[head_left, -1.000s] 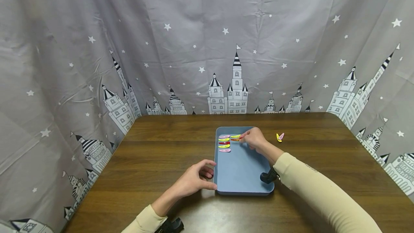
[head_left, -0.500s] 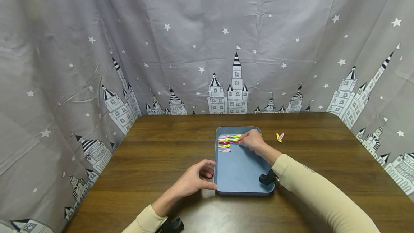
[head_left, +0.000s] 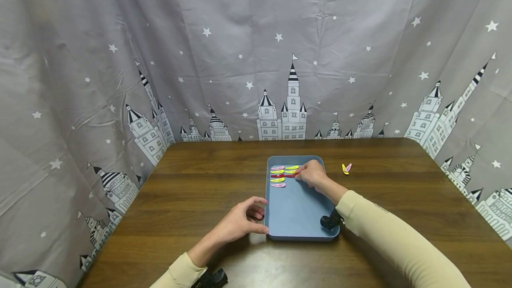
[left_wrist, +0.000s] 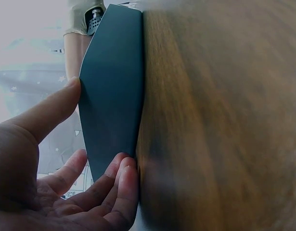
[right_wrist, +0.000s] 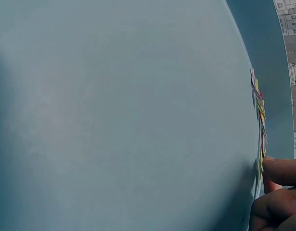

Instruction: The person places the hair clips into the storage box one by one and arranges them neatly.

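A shallow blue-grey tray (head_left: 302, 217) lies on the table, with snap hair clips in two columns at its far left. In the left column are pink, yellow and red clips, among them a pink hair clip (head_left: 278, 185) nearest me. My right hand (head_left: 314, 174) reaches into the tray and pinches a red hair clip (head_left: 290, 176) just below two yellow ones in the second column. The fingertips partly hide that clip. My left hand (head_left: 240, 221) rests at the tray's left side, thumb and fingers spread and touching its wall (left_wrist: 111, 91).
To the right of the tray, a yellow hair clip (head_left: 345, 170) and a pink hair clip (head_left: 348, 168) lie together on the wooden table (head_left: 200, 181). A grey curtain (head_left: 224, 57) printed with castles and stars hangs behind the table.
My right hand has shifted slightly, and the red hair clip now lies lower, in line with the left column's red one; the yellow clip above shows more. The left hand has stayed still.
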Tool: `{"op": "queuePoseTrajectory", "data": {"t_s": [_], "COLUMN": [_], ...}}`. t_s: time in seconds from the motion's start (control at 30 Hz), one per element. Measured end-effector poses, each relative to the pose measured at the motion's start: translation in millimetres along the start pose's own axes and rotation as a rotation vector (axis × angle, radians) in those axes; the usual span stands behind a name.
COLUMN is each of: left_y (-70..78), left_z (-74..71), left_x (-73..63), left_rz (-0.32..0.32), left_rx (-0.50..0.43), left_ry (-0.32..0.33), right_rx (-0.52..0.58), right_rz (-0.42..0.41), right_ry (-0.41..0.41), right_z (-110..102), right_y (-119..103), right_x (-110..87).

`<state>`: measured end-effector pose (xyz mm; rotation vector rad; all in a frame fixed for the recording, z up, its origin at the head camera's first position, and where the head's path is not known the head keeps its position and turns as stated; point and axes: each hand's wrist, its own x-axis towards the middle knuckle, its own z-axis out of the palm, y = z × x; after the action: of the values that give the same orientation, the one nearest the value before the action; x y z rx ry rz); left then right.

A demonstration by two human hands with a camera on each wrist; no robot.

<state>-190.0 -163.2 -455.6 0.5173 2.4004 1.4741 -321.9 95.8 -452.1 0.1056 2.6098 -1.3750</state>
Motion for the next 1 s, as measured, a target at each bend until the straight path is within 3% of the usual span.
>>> {"op": "queuePoseTrajectory", "data": {"t_s": [1.0], "left_y": [0.8], "left_z": [-0.2], "left_x": [0.1], "left_rz": [-0.001], "left_rx": [-0.003], "left_ry": [0.003], "right_rx": [0.014], "right_rz": [-0.006], "right_ry": [0.002], "right_z": [-4.5], "right_y": [-3.0], "right_x": [-1.6]}}
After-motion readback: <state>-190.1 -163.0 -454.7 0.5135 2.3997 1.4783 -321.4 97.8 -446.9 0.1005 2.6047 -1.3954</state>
